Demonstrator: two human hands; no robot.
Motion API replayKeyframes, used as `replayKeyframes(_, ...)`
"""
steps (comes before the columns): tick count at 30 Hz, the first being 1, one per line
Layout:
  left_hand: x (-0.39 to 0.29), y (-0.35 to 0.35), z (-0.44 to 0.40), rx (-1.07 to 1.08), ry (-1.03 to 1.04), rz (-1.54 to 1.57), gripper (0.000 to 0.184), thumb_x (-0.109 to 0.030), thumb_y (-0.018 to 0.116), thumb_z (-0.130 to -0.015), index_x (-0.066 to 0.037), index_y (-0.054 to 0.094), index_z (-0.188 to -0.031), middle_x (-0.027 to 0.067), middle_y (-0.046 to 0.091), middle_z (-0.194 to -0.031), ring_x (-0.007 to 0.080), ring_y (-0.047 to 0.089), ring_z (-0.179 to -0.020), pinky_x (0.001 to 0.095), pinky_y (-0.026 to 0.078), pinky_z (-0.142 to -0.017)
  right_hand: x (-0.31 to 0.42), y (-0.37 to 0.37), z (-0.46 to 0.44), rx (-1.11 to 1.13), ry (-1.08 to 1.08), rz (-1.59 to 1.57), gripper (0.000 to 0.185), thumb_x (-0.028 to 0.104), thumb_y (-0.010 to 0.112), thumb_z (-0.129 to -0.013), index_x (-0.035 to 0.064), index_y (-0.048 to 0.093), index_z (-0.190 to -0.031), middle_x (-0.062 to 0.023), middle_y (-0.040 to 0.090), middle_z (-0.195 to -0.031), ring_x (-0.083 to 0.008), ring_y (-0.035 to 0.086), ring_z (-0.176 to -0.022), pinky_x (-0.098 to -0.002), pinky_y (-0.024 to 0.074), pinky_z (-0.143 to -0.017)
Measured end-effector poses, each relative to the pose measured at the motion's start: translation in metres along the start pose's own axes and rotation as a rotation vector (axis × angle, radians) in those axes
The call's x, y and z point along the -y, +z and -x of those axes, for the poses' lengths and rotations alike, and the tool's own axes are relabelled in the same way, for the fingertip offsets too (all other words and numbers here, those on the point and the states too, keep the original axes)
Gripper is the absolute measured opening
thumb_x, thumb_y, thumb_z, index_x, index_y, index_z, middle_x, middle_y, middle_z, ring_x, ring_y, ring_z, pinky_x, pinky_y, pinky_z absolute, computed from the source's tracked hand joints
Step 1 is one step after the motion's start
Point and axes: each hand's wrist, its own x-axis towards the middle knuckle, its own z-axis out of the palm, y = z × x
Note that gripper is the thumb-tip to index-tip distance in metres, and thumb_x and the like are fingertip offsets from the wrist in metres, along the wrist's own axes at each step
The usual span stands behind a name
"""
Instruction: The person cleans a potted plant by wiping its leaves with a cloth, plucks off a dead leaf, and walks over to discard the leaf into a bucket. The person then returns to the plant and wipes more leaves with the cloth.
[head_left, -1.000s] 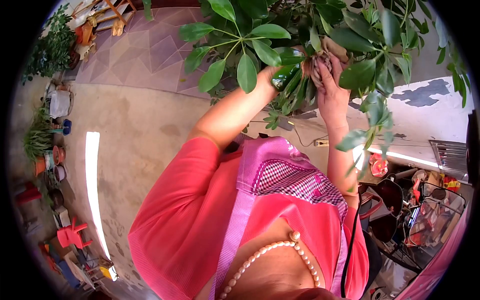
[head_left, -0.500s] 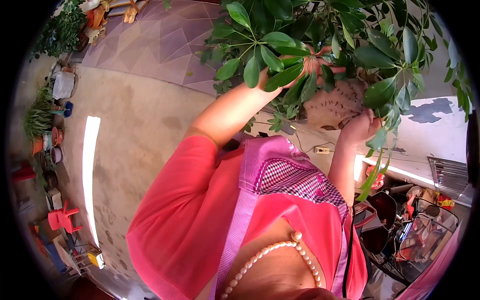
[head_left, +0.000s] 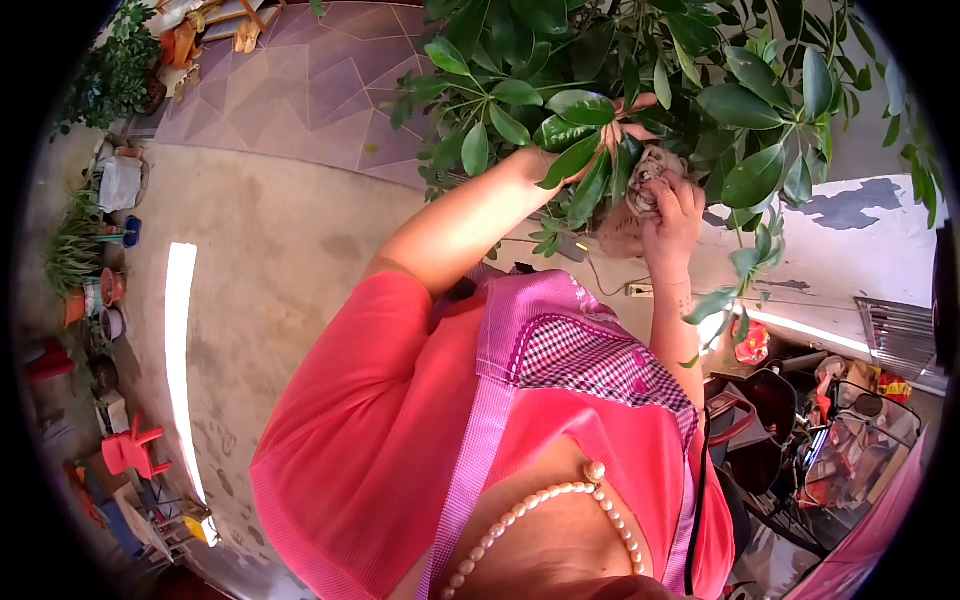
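A leafy green potted-type plant [head_left: 755,105] with glossy oval leaves fills the upper right of the head view. My left hand [head_left: 622,128] is in among its leaves, holding a leaf cluster from behind, with some fingers stretched past it and others hidden. Close beside it, my right hand [head_left: 675,215] grips a crumpled beige cloth [head_left: 655,172] with dark marks. Part of that cloth hangs blurred below the hand. The bunched end is up against the leaves near my left fingers.
Below the plant, a cable runs to a small pale socket block [head_left: 640,290]. At right, a wire basket [head_left: 860,440] is full of mixed items. Plant pots [head_left: 112,287] and a red stool [head_left: 133,446] line the left side. Purple tiles [head_left: 300,85] adjoin the beige floor.
My right hand has moved up and left with the cloth, which is now bunched near the left hand. The left hand has barely moved, and nearby leaves have shifted.
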Motion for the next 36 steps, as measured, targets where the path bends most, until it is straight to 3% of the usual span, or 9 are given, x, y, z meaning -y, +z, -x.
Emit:
replayKeyframes(1,0.0,-0.014,-0.002,0.183,-0.054,0.068,0.058,-0.029,0.049,-0.092,-0.005,0.027,-0.14,0.0235,0.038,-0.136,0.0308,0.048,-0.119,0.0375,0.051,-0.09,-0.001,0.0,0.003,0.03,0.028,-0.005,0.039,-0.01,0.049,-0.06,0.0038,0.061,-0.094,-0.0119,0.058,-0.1,-0.0289,0.055,-0.091,-0.0364,0.0413,-0.088)
replayKeyframes(4,-0.001,-0.008,-0.007,0.384,-0.146,0.305,0.057,-0.028,0.049,-0.093,-0.007,0.027,-0.14,0.0218,0.035,-0.139,0.0328,0.04,-0.126,0.0412,0.049,-0.093,0.003,-0.001,0.009,-0.17,0.285,-0.389,0.034,-0.012,0.048,-0.068,0.003,0.059,-0.096,-0.0124,0.059,-0.1,-0.0244,0.056,-0.092,-0.0341,0.0446,-0.086)
replayKeyframes(7,0.018,-0.03,-0.012,0.133,-0.137,0.661,0.055,-0.024,0.049,-0.093,-0.003,0.029,-0.139,0.0265,0.046,-0.126,0.0336,0.053,-0.112,0.0403,0.05,-0.091,0.021,-0.005,-0.001,-0.209,0.207,-0.383,0.035,-0.007,0.051,-0.073,0.004,0.059,-0.105,-0.0168,0.058,-0.103,-0.0263,0.056,-0.099,-0.0352,0.0441,-0.087)
replayKeyframes(11,-0.008,0.066,0.017,0.037,-0.124,0.103,0.052,-0.026,0.042,-0.096,-0.003,0.028,-0.14,0.0233,0.041,-0.134,0.0272,0.048,-0.119,0.0353,0.042,-0.099,0.057,-0.007,-0.019,-0.062,0.085,-0.071,0.051,-0.007,0.05,-0.06,0.0063,0.057,-0.109,-0.0169,0.054,-0.108,-0.0362,0.049,-0.1,-0.0421,0.0373,-0.091)
replayKeyframes(19,0.013,0.038,0.009,0.293,0.093,-0.064,0.056,-0.033,0.046,-0.094,-0.01,0.027,-0.141,0.016,0.031,-0.143,0.0392,0.036,-0.127,0.0491,0.035,-0.105,0.037,0.01,0.023,-0.046,0.122,-0.166,0.042,-0.004,0.055,-0.054,0.0072,0.057,-0.095,-0.0129,0.052,-0.102,-0.036,0.047,-0.092,-0.0428,0.0403,-0.084)
replayKeyframes(21,0.003,0.038,0.005,0.182,-0.122,0.302,0.057,-0.035,0.045,-0.094,-0.011,0.025,-0.142,0.0129,0.031,-0.143,0.0395,0.034,-0.129,0.0507,0.033,-0.106,0.026,0.01,0.035,0.008,0.114,-0.174,0.043,-0.004,0.055,-0.055,0.007,0.057,-0.096,-0.0129,0.052,-0.102,-0.0361,0.047,-0.093,-0.0426,0.0404,-0.084)
replayKeyframes(27,0.007,0.056,0.003,0.158,-0.08,0.27,0.055,-0.031,0.046,-0.094,-0.011,0.027,-0.141,0.0157,0.033,-0.143,0.0329,0.04,-0.126,0.0454,0.036,-0.104,0.031,0.002,0.021,-0.33,0.308,-0.366,0.04,-0.006,0.053,-0.059,0.0041,0.056,-0.097,-0.0154,0.052,-0.103,-0.034,0.05,-0.098,-0.0384,0.04,-0.088)
replayKeyframes(31,0.014,0.074,0.006,0.086,-0.053,0.019,0.037,-0.025,0.038,-0.097,-0.009,0.04,-0.13,0.0149,0.045,-0.134,0.0299,0.048,-0.118,0.0429,0.043,-0.099,0.054,-0.011,0.001,-0.136,0.123,-0.055,0.036,-0.001,0.061,-0.06,0.0047,0.056,-0.095,-0.0143,0.052,-0.101,-0.0348,0.05,-0.093,-0.0391,0.0411,-0.084)
replayKeyframes(36,0.018,0.046,-0.007,0.203,-0.205,0.509,0.053,-0.031,0.047,-0.094,-0.012,0.03,-0.14,0.0176,0.032,-0.143,0.0317,0.039,-0.127,0.0421,0.035,-0.106,0.056,-0.001,0.02,0.012,-0.038,-0.192,0.042,-0.003,0.059,-0.055,0.0087,0.058,-0.095,-0.01,0.051,-0.102,-0.0335,0.05,-0.091,-0.0411,0.0443,-0.078)
